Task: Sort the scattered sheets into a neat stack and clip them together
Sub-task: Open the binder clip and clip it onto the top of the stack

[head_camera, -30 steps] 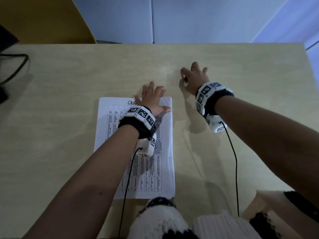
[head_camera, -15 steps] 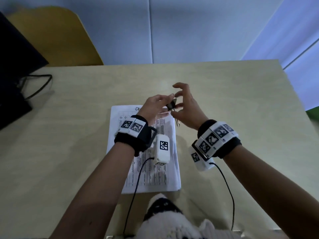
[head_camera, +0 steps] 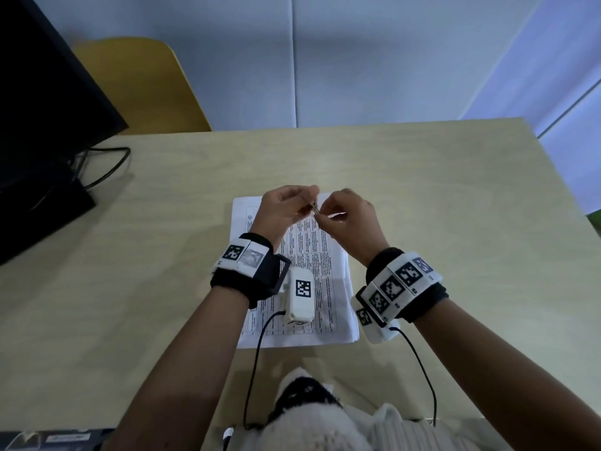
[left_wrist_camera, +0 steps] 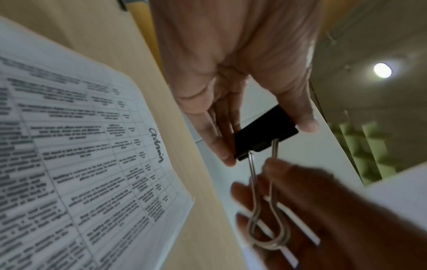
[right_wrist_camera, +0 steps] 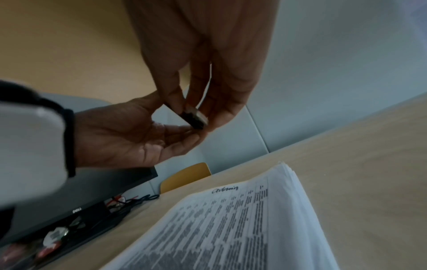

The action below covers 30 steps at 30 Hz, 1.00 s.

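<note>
A neat stack of printed sheets [head_camera: 315,252] lies on the table in front of me, with "Admin" handwritten at its top edge [left_wrist_camera: 69,146] [right_wrist_camera: 242,219]. Above that top edge both hands hold a black binder clip [head_camera: 314,207]. My left hand [head_camera: 307,200] pinches the clip's black body [left_wrist_camera: 265,131] between thumb and fingers. My right hand [head_camera: 325,216] grips the silver wire handles [left_wrist_camera: 265,210], which point away from the body. In the right wrist view the clip [right_wrist_camera: 194,117] is pinched at the right hand's fingertips, and the left hand's fingers [right_wrist_camera: 184,135] touch it from below. The clip is clear of the paper.
A light wooden table [head_camera: 455,222] stretches around the stack. A black monitor [head_camera: 39,125] with cables [head_camera: 107,164] stands at the far left. A yellow chair [head_camera: 146,86] is behind the table. The table's right edge runs diagonally at the right.
My left hand has lifted off the stack. My right hand has brought the clip from the far table to meet it. Both now hold it over the stack's top edge.
</note>
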Tool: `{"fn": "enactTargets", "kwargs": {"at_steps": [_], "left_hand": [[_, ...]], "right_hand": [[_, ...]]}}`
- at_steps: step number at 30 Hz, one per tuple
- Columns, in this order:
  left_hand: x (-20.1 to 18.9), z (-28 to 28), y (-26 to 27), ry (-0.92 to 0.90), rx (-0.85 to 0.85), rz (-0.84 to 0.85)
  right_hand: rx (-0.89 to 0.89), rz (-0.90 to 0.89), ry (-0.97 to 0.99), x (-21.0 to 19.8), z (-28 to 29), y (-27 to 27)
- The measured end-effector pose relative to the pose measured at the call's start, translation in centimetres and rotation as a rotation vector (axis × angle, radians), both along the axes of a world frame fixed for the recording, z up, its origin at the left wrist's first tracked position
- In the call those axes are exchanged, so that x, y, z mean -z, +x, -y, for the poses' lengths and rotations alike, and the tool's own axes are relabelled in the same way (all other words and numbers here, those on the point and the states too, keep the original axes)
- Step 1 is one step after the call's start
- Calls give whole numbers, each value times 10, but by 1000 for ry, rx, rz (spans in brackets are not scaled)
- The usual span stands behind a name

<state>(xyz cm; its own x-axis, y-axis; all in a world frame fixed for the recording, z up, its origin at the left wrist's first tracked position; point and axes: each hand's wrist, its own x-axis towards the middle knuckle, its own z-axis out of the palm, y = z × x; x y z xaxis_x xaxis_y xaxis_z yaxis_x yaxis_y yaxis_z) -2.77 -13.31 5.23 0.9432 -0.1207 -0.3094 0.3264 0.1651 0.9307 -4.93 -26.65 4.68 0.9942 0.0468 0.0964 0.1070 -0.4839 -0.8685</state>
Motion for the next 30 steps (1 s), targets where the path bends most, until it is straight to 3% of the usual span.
{"fn": "enactTargets", "kwargs": {"at_steps": [4,11,21,30], "left_hand": [[-1,-7,-1,-106,-93,-68],[-2,-15,-3,-127,-157,-171],[7,-20,-14,-148,-167,-259],[14,-24,-19,-128,-181,-330]], "right_hand": [[-77,40,-76,4,-3,-12],[-242,12,-130,-5,2,-21],[-272,181,-161,-1,-7,-32],[-299,151,-156,4,-10,-34]]}}
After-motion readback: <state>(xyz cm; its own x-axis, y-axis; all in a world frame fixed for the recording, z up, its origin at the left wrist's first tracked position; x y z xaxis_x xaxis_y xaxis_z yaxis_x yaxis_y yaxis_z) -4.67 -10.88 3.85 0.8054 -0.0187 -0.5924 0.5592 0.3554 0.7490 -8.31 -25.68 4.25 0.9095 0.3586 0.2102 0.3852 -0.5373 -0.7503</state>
